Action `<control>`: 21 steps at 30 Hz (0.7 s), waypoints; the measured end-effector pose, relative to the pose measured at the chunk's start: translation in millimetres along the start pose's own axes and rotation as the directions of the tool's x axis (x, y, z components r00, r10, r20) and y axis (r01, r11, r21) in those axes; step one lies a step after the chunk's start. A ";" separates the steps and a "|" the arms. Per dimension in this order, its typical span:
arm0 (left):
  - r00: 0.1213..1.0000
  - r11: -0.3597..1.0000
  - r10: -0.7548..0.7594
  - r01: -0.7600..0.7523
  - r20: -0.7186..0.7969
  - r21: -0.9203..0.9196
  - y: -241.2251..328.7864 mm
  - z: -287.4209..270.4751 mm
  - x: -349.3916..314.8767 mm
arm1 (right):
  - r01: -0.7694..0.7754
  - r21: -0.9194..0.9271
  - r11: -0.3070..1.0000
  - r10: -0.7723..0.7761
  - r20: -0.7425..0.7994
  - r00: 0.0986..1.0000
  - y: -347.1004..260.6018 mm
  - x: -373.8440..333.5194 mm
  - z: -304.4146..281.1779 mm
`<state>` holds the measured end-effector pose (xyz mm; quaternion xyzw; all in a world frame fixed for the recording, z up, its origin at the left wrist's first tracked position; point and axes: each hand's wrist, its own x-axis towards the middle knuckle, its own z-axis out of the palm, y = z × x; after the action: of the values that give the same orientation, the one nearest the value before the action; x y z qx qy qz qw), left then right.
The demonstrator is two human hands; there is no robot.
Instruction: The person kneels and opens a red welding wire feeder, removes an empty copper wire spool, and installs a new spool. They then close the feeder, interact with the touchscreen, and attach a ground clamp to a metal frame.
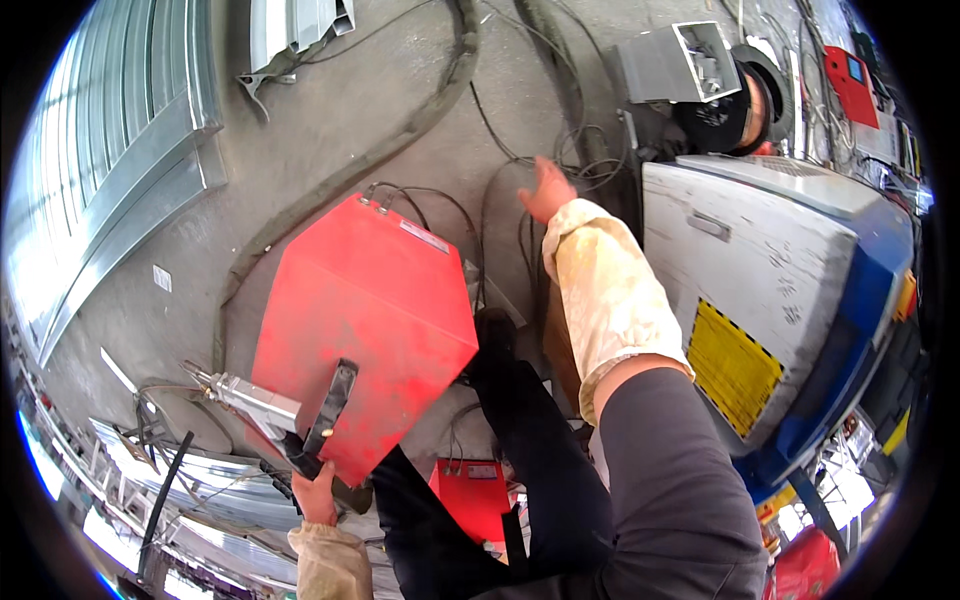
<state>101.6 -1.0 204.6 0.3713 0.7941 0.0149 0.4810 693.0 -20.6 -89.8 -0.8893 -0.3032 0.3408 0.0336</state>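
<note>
My left hand [315, 497] is closed at the black grip of a silver handheld welding gun [262, 405], whose thin metal nozzle points up and left. Part of the fingers is hidden below the grip. The gun lies against the lower left side of a large red metal box [365, 290] with a black bar handle [335, 405] on its face. My right hand [548, 190] reaches forward, empty, fingers apart, above thin dark cables [600, 172] on the floor. A pale, stained sleeve cover [610, 280] wraps the right forearm.
A white and blue machine cabinet [750, 270] stands close on the right. Behind it are a grey open box [680, 62] and a wire spool [750, 110]. A thick hose [390, 145] curves across the floor. Sheet-metal panels [130, 150] stand left; a smaller red box [470, 497] sits between my legs.
</note>
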 end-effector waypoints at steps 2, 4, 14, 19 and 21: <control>0.999 0.997 0.029 -0.028 -0.013 0.067 20.1 10.1 -3.5 | -0.041 0.254 0.966 0.103 -0.234 0.967 13.8 30.4 7.2; 0.999 0.994 0.051 -0.053 0.019 0.099 20.6 10.0 3.7 | -0.124 0.332 0.935 0.283 -0.489 0.825 45.1 64.8 17.3; 0.990 0.867 0.130 -0.088 -0.052 0.491 31.9 11.1 -0.8 | 0.187 0.981 0.060 0.525 -0.190 0.830 10.1 71.6 -15.3; 0.984 0.873 0.159 -0.103 -0.078 0.476 32.5 12.2 -8.3 | 0.195 0.971 -0.141 0.557 -0.085 0.826 5.0 -53.3 -42.2; 0.962 0.780 0.274 -0.223 0.001 0.585 31.2 4.5 -5.4 | 0.247 0.968 -0.047 0.640 -0.160 0.751 13.9 -105.7 -48.2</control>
<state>124.4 16.8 218.1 0.6005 0.7242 -0.1485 0.3047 668.6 -84.3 5.3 -0.6784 0.2072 0.1495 0.6889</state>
